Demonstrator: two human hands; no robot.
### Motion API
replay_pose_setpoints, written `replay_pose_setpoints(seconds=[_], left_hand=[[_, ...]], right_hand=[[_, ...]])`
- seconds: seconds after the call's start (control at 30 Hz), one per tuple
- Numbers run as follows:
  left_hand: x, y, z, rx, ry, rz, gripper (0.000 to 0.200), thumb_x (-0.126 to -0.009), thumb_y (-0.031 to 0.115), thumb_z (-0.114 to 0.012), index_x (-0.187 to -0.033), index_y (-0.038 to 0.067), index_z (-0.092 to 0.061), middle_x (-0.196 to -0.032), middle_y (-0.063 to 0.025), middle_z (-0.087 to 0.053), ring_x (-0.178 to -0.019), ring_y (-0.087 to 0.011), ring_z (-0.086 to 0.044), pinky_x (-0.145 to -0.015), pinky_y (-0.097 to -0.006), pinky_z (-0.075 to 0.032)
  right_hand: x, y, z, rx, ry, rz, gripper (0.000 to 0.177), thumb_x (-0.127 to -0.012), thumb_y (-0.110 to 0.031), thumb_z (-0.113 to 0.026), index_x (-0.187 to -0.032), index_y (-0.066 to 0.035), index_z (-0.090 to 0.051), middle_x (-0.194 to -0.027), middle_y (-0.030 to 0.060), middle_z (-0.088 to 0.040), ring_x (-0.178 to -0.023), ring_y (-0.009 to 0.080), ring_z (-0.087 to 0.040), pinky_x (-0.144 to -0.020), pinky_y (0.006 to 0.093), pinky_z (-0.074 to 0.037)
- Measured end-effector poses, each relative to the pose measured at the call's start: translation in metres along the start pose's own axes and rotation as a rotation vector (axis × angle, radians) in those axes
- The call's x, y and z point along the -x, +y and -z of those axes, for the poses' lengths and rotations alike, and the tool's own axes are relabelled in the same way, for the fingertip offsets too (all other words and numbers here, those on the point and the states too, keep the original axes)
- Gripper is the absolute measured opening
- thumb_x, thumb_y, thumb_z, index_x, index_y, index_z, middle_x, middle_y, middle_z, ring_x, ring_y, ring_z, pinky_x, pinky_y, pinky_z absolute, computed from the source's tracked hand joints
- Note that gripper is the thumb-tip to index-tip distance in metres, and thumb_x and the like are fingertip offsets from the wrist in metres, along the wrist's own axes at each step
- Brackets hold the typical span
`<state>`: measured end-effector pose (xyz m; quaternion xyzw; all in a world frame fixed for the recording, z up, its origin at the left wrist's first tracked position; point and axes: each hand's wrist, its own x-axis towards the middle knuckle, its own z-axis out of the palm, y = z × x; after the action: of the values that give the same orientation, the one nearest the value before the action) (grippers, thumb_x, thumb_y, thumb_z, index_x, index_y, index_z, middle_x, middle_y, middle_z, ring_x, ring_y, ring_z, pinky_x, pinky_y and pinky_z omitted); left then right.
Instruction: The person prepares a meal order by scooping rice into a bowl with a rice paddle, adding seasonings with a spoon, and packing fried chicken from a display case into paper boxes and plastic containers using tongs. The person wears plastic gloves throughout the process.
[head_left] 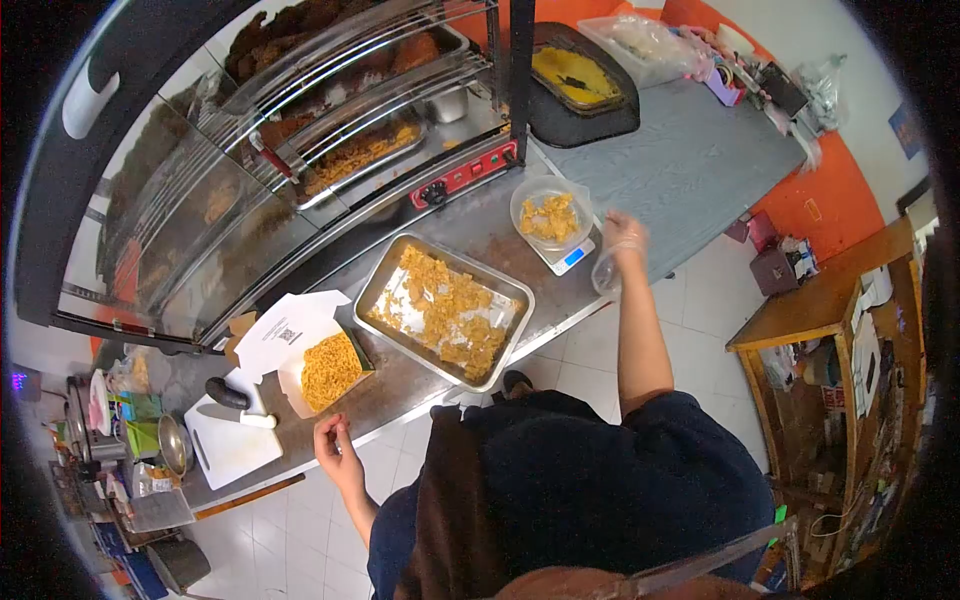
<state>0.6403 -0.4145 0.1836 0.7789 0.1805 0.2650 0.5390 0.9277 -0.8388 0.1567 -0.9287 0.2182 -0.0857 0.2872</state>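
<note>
My left hand (338, 452) hangs at the counter's front edge with its fingers loosely bent and apart, holding nothing. Just beyond it stands an opened paper takeaway box (331, 372) filled with noodles. My right hand (626, 240), in loose clear plastic that looks like a disposable glove, is beside a small digital scale (570, 258); its fingers are blurred. On the scale rests a round clear plastic bowl (551, 214) with golden shredded food pieces. Between my hands lies a metal tray (445, 311) with more of these golden pieces spread over its bottom.
A glass-fronted warming cabinet (330, 150) with food trays stands along the back. To the left, a knife (238, 415) lies on a white cutting board (222, 445). A dark tray of yellow food (575, 77) sits on the grey table (690, 150). A wooden shelf (800, 310) stands right.
</note>
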Motion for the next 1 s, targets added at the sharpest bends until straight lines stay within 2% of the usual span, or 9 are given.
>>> replay_pose_setpoints(seconds=[0.4,0.5,0.57,0.6,0.63,0.77,0.83,0.93,1.0], left_hand=[[-0.007,-0.021,0.016,-0.115,0.045,-0.001,0.009,-0.081,0.005,-0.05,-0.089,0.0,-0.05,-0.088,-0.0067,-0.053,-0.082,-0.0146,-0.053,-0.072,-0.0255,-0.043],[-0.021,-0.056,0.04,-0.289,0.12,-0.033,0.017,-0.079,0.011,-0.053,-0.092,0.0,-0.052,-0.093,-0.0082,-0.052,-0.087,-0.0176,-0.05,-0.074,-0.0303,-0.041],[-0.04,-0.105,0.062,-0.709,0.262,-0.001,0.028,-0.08,0.017,-0.053,-0.101,-0.001,-0.051,-0.101,-0.0121,-0.051,-0.095,-0.0233,-0.047,-0.083,-0.0355,-0.037],[-0.053,-0.119,0.068,-0.642,0.272,0.118,0.034,-0.081,0.021,-0.052,-0.105,-0.003,-0.049,-0.105,-0.0146,-0.05,-0.099,-0.0261,-0.045,-0.086,-0.0363,-0.034],[-0.067,-0.13,0.071,-0.577,0.28,0.239,0.04,-0.082,0.025,-0.05,-0.11,-0.004,-0.047,-0.109,-0.0171,-0.048,-0.104,-0.0289,-0.043,-0.09,-0.0372,-0.031],[-0.085,-0.189,0.079,-0.18,0.091,0.332,0.044,-0.081,0.024,-0.046,-0.113,-0.007,-0.043,-0.115,-0.0222,-0.045,-0.108,-0.0294,-0.043,-0.09,-0.0331,-0.032],[-0.084,-0.157,0.073,-0.422,0.018,0.316,0.038,-0.077,0.017,-0.046,-0.108,-0.005,-0.048,-0.102,-0.0221,-0.054,-0.095,-0.0276,-0.052,-0.082,-0.0325,-0.039],[-0.063,-0.134,0.055,-0.5,0.11,0.264,0.027,-0.073,0.013,-0.048,-0.094,-0.002,-0.054,-0.08,-0.0185,-0.058,-0.073,-0.026,-0.056,-0.067,-0.0345,-0.043],[-0.043,-0.122,0.041,-0.478,0.166,0.281,0.021,-0.071,0.011,-0.052,-0.087,-0.002,-0.053,-0.07,-0.0146,-0.056,-0.065,-0.0229,-0.055,-0.062,-0.0331,-0.043]], right_hand=[[-0.063,0.128,-0.077,-0.715,-0.192,-0.308,0.03,-0.073,-0.025,-0.055,-0.098,-0.008,-0.059,-0.096,0.0117,-0.059,-0.089,0.0282,-0.056,-0.075,0.0333,-0.043],[-0.081,0.144,-0.128,-0.633,-0.157,0.268,0.033,-0.078,-0.027,-0.056,-0.1,-0.003,-0.054,-0.077,0.0039,-0.055,-0.058,0.0139,-0.051,-0.052,0.0259,-0.044],[-0.042,0.082,-0.099,-0.53,-0.266,0.218,0.032,-0.079,-0.029,-0.054,-0.097,-0.003,-0.054,-0.079,0.0056,-0.055,-0.058,0.0145,-0.051,-0.051,0.0266,-0.044],[-0.002,0.017,-0.041,-0.769,-0.459,-0.234,0.031,-0.078,-0.029,-0.055,-0.095,-0.003,-0.055,-0.079,0.007,-0.055,-0.059,0.0166,-0.051,-0.05,0.0276,-0.045],[-0.01,0.037,-0.061,-0.763,-0.467,-0.233,0.031,-0.078,-0.029,-0.055,-0.095,-0.003,-0.055,-0.079,0.007,-0.055,-0.059,0.0166,-0.051,-0.05,0.0276,-0.045],[-0.004,0.033,-0.056,0.39,-0.432,0.403,0.027,-0.076,-0.023,-0.056,-0.095,-0.003,-0.051,-0.078,0.0079,-0.052,-0.057,0.0164,-0.05,-0.048,0.0289,-0.046],[-0.024,0.087,-0.109,0.07,-0.237,0.52,0.029,-0.077,-0.022,-0.056,-0.099,-0.004,-0.048,-0.078,0.0081,-0.053,-0.059,0.0166,-0.052,-0.051,0.0292,-0.049],[0.028,0.037,-0.08,-0.699,-0.324,0.182,0.031,-0.077,-0.023,-0.056,-0.1,-0.005,-0.047,-0.079,0.0081,-0.053,-0.061,0.017,-0.053,-0.053,0.0295,-0.05],[0.093,-0.046,-0.024,-1.072,-0.695,-0.178,0.032,-0.079,-0.026,-0.055,-0.103,-0.007,-0.047,-0.078,0.0064,-0.053,-0.06,0.0163,-0.054,-0.054,0.0299,-0.051]])
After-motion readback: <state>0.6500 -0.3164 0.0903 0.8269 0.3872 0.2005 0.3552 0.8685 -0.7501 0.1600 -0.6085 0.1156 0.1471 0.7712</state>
